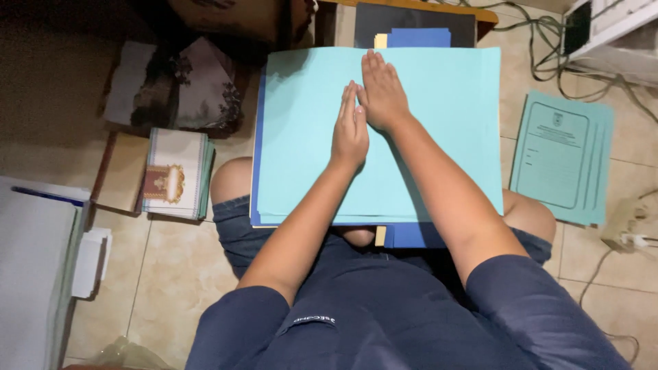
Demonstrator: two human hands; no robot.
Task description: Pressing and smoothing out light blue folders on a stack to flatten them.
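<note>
**Both palms flat on a light-blue sheet**

A large light-blue sheet (411, 137) lies across the person's lap, and both hands rest on its middle. The left hand (350, 130) lies open, fingers straight and together, palm down on the paper. The right hand (381, 92) is also open and flat, just beyond the left and touching it along the fingers; neither hand grips anything. Under the sheet sits a stack of darker blue sheets (411, 236), its edges showing at the left side and nearest the body, with a yellow strip (380, 235) poking out below the wrists. Beyond the fingertips a dark board (411, 24) carries another blue piece. Well to the right of the right arm, a pile of printed folders (562, 157) in the same light blue lies on the tiled floor, near cables and a plug strip (627, 226). Left of the left arm lie a booklet stack (175, 175) and folded cloth (178, 85).
</note>
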